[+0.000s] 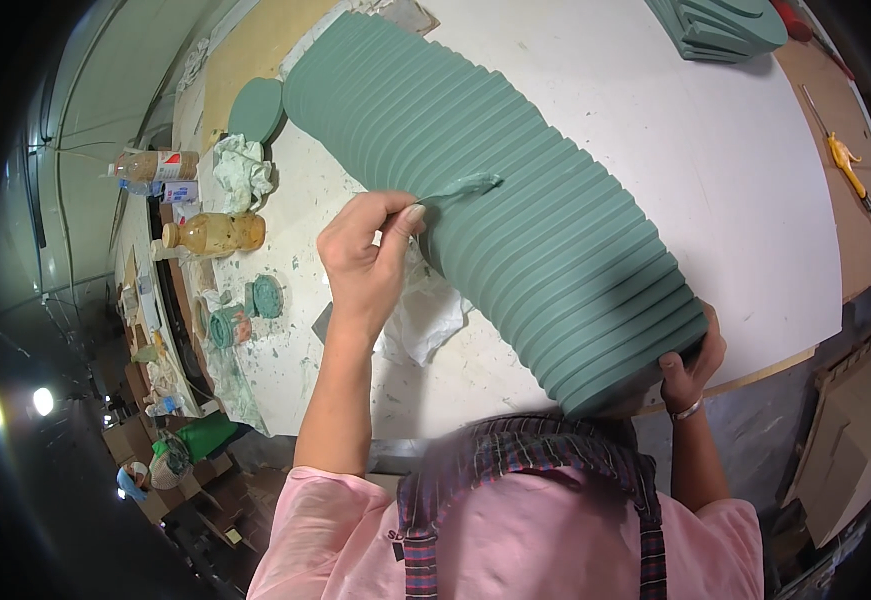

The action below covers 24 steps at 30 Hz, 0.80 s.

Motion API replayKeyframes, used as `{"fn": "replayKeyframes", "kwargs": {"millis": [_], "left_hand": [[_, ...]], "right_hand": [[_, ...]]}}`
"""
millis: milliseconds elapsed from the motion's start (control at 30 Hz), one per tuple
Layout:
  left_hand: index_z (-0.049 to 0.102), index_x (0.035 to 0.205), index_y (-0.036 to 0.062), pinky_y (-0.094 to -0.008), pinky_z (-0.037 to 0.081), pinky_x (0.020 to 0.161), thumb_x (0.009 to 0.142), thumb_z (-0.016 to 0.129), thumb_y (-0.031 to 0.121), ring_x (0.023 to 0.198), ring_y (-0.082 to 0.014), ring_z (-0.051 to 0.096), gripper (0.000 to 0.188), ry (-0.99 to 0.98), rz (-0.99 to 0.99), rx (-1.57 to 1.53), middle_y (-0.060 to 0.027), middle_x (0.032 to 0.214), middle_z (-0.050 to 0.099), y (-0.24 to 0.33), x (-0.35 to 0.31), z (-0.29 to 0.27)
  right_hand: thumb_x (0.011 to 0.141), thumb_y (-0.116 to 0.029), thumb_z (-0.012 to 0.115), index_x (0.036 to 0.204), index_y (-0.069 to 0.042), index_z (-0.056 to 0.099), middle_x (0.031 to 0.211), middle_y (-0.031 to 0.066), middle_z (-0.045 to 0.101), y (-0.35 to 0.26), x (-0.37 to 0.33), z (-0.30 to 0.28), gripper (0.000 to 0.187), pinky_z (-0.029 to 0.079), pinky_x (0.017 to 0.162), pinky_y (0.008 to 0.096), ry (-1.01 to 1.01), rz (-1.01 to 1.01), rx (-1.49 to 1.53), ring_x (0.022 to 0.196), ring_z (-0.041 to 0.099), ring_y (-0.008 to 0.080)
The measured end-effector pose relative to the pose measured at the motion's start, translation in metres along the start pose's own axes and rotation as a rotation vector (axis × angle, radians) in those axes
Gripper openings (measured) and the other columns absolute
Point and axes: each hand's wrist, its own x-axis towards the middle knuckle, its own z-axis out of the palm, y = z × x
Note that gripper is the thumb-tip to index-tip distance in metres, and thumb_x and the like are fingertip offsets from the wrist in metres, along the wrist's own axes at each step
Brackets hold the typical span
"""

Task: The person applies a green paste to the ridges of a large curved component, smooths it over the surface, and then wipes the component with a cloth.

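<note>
A long green ribbed cylinder [516, 200] lies across the white table [676, 150]. My left hand [366, 255] pinches a thin spatula [461, 187] smeared with green putty, its tip resting on the cylinder's ribs. My right hand [694, 362] grips the cylinder's near end at the table's front edge. A crumpled white cloth [426, 315] lies under my left hand beside the cylinder.
At the left edge stand two bottles [214, 233], a crumpled paper towel [244, 170], a green disc [256, 110] and an open putty tin with its lid [268, 297]. Another green ribbed piece [721, 25] sits far right. A yellow-handled tool [846, 160] lies on the brown board.
</note>
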Motion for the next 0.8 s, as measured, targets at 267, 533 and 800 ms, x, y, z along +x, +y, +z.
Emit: {"fn": "replayKeyframes", "kwargs": {"millis": [267, 533, 800], "left_hand": [[0.065, 0.078, 0.0014, -0.0262, 0.042, 0.053, 0.076, 0.068, -0.002, 0.055, -0.0157, 0.054, 0.005, -0.009, 0.134, 0.079, -0.0054, 0.063, 0.059, 0.004, 0.008, 0.011], [0.065, 0.078, 0.0018, -0.0266, 0.041, 0.051, 0.076, 0.068, -0.003, 0.053, -0.0152, 0.052, 0.005, 0.031, 0.160, 0.066, -0.0054, 0.061, 0.058, 0.000, 0.006, 0.010], [0.065, 0.082, -0.0030, -0.0233, 0.044, 0.058, 0.082, 0.066, -0.003, 0.061, -0.0116, 0.057, 0.001, -0.041, 0.120, 0.088, -0.0063, 0.068, 0.062, -0.002, -0.002, -0.004]], "right_hand": [[0.075, -0.057, 0.068, 0.115, 0.012, 0.054, 0.104, 0.0198, 0.064, 0.001, 0.000, 0.000, 0.081, 0.049, 0.083, 0.0350, -0.005, 0.006, 0.005, 0.093, 0.064, 0.0266], [0.075, -0.057, 0.069, 0.115, 0.013, 0.054, 0.105, 0.0203, 0.063, 0.003, -0.001, 0.000, 0.081, 0.049, 0.083, 0.0353, 0.004, -0.028, -0.003, 0.093, 0.064, 0.0274], [0.077, -0.056, 0.068, 0.114, 0.013, 0.054, 0.104, 0.0208, 0.063, 0.002, 0.000, 0.001, 0.080, 0.050, 0.083, 0.0357, 0.010, -0.037, -0.004, 0.093, 0.064, 0.0278]]}}
